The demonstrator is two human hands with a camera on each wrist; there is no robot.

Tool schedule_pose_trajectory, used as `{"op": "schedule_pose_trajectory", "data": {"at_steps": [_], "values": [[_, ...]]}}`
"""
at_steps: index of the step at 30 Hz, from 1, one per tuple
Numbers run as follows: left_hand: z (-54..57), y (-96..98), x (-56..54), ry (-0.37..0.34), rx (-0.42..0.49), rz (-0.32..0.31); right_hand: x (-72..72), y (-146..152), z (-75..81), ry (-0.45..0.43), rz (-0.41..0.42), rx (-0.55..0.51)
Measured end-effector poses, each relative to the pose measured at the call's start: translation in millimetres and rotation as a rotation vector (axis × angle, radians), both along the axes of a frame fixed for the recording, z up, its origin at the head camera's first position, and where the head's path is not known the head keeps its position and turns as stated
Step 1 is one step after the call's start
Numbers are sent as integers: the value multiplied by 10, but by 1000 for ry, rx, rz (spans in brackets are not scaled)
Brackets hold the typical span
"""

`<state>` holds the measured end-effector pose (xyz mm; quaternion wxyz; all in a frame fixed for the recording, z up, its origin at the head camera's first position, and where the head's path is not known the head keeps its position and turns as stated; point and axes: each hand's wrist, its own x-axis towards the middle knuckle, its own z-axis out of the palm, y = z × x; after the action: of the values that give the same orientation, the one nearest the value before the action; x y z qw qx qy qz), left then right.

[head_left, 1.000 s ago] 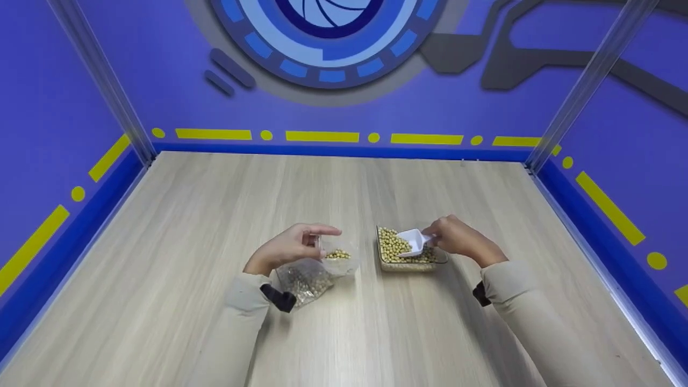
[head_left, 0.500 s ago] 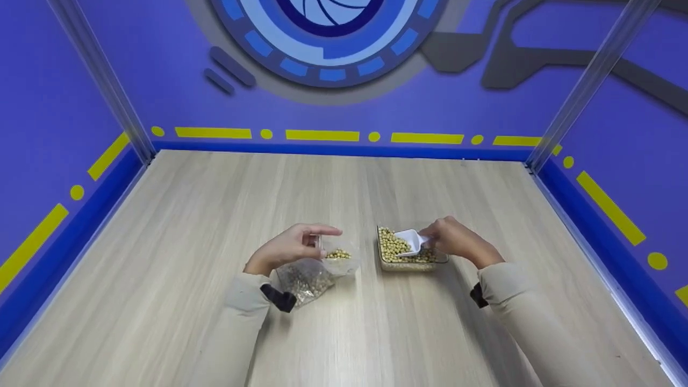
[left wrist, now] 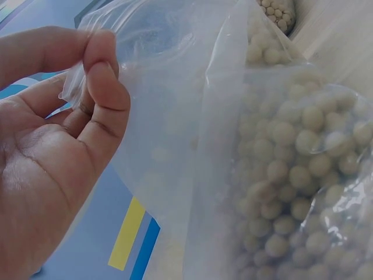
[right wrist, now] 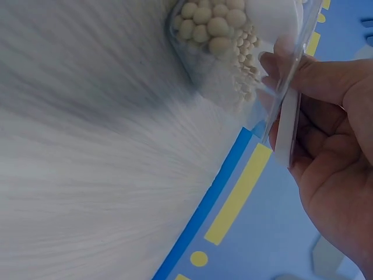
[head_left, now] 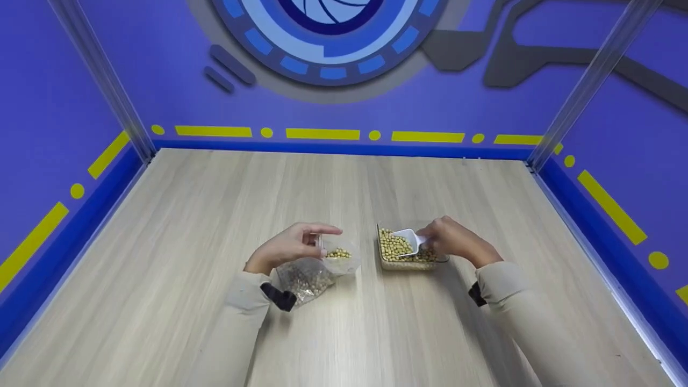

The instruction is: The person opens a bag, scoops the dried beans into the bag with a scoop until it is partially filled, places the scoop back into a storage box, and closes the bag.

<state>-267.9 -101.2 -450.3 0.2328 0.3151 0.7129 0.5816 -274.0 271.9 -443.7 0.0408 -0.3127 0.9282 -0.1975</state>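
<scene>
My left hand pinches the rim of a clear plastic bag left of centre. Its mouth stands spread, with pale round soybeans visible through the opening. In the left wrist view, thumb and fingers grip the filmy edge of the bag, and more soybeans fill its lower part. To the right, my right hand grips the handle of a white scoop. The scoop's blade sits among the soybeans in a clear rectangular container. In the right wrist view, the scoop handle crosses the container's rim.
Bag and container stand a short gap apart on a light wood-grain table. Blue panels with yellow marks enclose the table at the back and both sides. Metal posts rise at the rear corners.
My right hand and the scoop have shifted slightly left, the blade moving further into the soybeans. My left hand keeps its hold on the bag in the same spot.
</scene>
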Motion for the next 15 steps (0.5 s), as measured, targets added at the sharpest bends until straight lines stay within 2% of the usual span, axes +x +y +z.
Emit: {"op": "schedule_pose_trajectory", "data": {"at_steps": [5, 15], "values": [[-12, 6, -4, 12, -1, -5, -10, 11, 7, -6, 33, 31], [-30, 17, -18, 1, -5, 3, 4, -3, 50, -33, 33, 83]]}}
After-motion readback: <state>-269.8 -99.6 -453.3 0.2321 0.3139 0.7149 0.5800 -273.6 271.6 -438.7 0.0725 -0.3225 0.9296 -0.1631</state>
